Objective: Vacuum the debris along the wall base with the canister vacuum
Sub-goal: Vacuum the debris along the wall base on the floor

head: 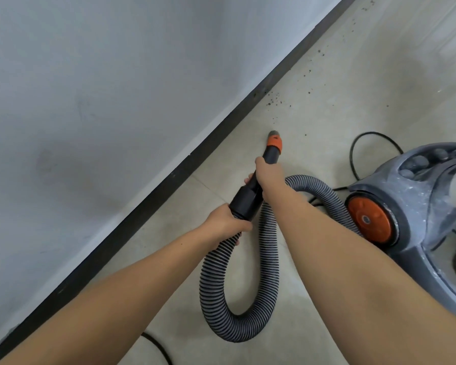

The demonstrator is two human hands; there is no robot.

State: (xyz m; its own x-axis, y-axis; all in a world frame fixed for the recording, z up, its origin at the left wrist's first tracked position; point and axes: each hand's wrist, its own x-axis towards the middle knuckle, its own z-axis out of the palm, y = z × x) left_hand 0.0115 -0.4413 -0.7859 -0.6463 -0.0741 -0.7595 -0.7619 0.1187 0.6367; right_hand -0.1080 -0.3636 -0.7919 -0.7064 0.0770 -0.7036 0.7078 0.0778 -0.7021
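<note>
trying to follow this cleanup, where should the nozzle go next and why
Probably slide the nozzle forward along the black baseboard. Both hands grip the vacuum: the left hand at the hose cuff, the right hand on the black wand. The nearest dark debris lies just ahead of the tip, with more specks trailing farther along the wall base.

Pale grey wall (90,88), black baseboard (221,138), beige tiled floor (327,83) with dark brown specks of debris (275,100), black nozzle tube (258,180) with orange collar (274,144), grey-and-black ribbed hose (267,248), dusty grey vacuum body (416,196) with orange round cap (369,219), black cord (363,143)
</note>
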